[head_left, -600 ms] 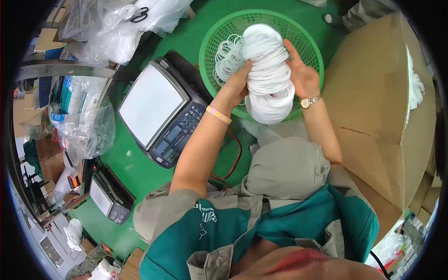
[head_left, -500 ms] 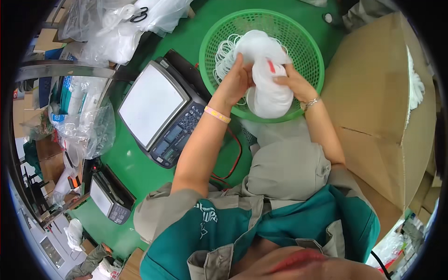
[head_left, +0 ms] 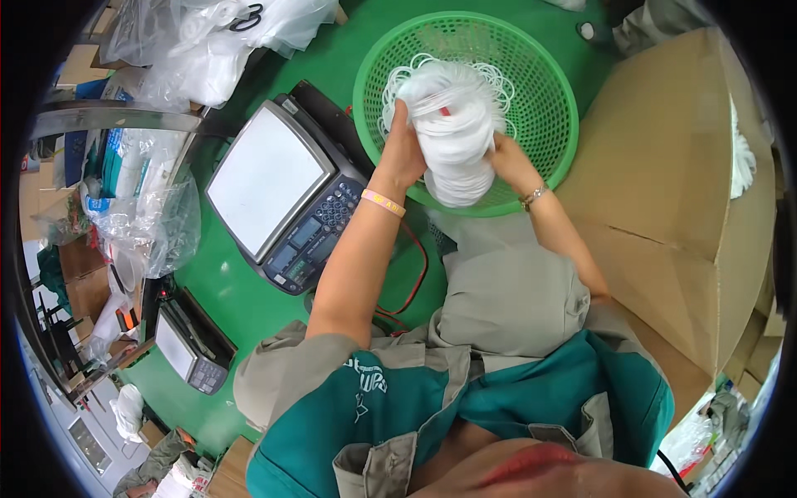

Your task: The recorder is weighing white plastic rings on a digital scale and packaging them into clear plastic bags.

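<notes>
Both of my hands hold a thick bundle of white rings (head_left: 457, 158) over a round green plastic basket (head_left: 558, 124). A small red mark shows on its upper part. My left hand (head_left: 402, 151) is wrapped against its left side, thumb upward. At the lower right side, my right hand (head_left: 514, 165) grips it, with the fingertips partly hidden behind the bundle. Loose white rings (head_left: 397, 83) lie in the basket behind and beside the bundle.
Left of the basket stands a digital scale (head_left: 270, 187) with a white pan. A smaller scale (head_left: 177, 344) is farther left. A large cardboard box (head_left: 647, 166) stands close on the right. Clear plastic bags (head_left: 141, 199) and black-handled scissors (head_left: 247, 17) are at the left.
The bundle has been turned in my hands and shifted slightly left. Its stacked ring edges now show, and the red mark sits higher. My right hand has moved a little lower and left.
</notes>
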The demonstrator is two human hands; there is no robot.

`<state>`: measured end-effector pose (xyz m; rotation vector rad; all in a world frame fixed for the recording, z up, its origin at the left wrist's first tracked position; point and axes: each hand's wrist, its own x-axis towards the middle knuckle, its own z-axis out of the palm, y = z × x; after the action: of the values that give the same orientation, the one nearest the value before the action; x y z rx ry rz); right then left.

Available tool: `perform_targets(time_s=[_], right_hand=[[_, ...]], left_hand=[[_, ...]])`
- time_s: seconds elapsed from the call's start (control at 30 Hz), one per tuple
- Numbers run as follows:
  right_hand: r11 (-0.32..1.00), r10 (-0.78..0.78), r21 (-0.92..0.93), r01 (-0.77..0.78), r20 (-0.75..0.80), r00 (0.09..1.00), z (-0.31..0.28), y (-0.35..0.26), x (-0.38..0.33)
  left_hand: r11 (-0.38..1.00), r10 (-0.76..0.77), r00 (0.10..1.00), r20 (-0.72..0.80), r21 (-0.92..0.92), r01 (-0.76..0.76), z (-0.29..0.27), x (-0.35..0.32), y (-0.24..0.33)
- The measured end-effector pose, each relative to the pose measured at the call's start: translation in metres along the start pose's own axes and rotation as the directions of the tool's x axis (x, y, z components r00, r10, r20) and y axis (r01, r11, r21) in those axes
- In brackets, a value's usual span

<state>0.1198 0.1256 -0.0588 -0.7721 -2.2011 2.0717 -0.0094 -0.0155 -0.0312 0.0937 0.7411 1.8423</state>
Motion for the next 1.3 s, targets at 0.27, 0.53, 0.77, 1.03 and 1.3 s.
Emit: perform_targets(time_s=[0.27,0.53,0.77,1.03,1.3], right_hand=[[0.714,-0.108,0.695,-0.081,0.224,0.968,0.000,-0.009,-0.002],[0.862,0.309,0.466,-0.199,-0.175,0.935,-0.005,0.013,0.013],[0.897,-0.231,0.410,0.166,0.114,0.966,-0.010,-0.009,-0.001],[0.573,0.045,0.813,-0.102,0.093,0.995,-0.020,0.015,0.010],[0.989,-0.034,0.146,0.008,0.177,0.984,-0.010,0.008,-0.005]], left_hand=[[0.873,0.047,0.962,-0.270,0.480,0.092,-0.015,0.002,-0.011],[0.920,0.047,0.998,0.041,0.387,-0.060,-0.005,-0.001,-0.012],[0.939,-0.048,0.971,-0.233,0.320,0.124,-0.010,-0.002,-0.019],[0.865,-0.164,0.983,0.083,0.492,0.103,-0.022,-0.011,-0.014],[0.999,-0.051,0.985,-0.164,0.005,0.053,-0.008,0.007,-0.005]])
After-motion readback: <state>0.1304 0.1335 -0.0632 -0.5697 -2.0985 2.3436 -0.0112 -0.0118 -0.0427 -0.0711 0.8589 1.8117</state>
